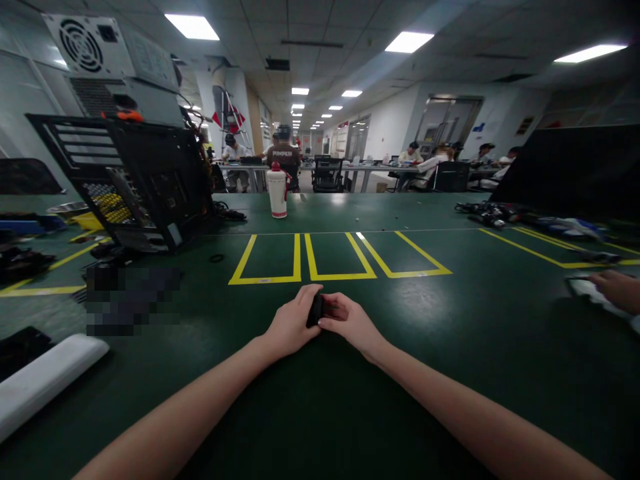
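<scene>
Just in front of the yellow-taped boxes, my left hand (295, 319) is closed around a small black object (315, 311), held upright above the green table (320, 413). Its kind is hard to make out, as the fingers cover most of it. From the right, my right hand (353, 325) meets it with thumb and fingertips bent in a pinch at its side. The two hands almost touch.
Left stands a black computer case (145, 180) with a power supply (110, 50) on top. A white bottle (278, 192) stands beyond the tape boxes (265, 281). A white bar (55, 377) lies front left. Another person's hand (617, 288) is at the right edge, cables (487, 215) behind.
</scene>
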A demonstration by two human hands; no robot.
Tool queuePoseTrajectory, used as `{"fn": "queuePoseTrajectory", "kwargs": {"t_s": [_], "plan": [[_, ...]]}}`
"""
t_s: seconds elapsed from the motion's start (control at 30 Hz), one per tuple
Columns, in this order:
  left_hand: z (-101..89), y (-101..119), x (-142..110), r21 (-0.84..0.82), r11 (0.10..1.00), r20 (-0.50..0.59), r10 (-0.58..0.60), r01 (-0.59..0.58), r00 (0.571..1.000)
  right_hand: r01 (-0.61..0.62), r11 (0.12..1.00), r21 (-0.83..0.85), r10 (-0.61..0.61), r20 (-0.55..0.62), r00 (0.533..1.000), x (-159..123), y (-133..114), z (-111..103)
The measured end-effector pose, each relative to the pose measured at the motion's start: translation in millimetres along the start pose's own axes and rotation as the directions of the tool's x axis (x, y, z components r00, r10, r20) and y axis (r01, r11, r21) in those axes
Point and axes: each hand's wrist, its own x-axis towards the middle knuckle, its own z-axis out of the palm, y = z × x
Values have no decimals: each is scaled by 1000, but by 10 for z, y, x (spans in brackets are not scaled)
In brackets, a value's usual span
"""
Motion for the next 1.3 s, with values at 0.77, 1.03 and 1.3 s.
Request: {"fn": "queuePoseTrajectory", "kwargs": {"t_s": [0.77, 1.03, 1.3], "plan": [[39, -18, -51, 36, 999, 0, 41, -41, 999, 140, 988, -56, -141, -10, 990, -38, -15, 30], [48, -16, -53, 43, 999, 4, 20, -20, 1000, 40, 998, -41, -41, -12, 999, 10, -14, -3], [41, -12, -52, 39, 999, 20, 4, -4, 1000, 80, 996, 29, -82, 68, 994, -36, -17, 7]]}}
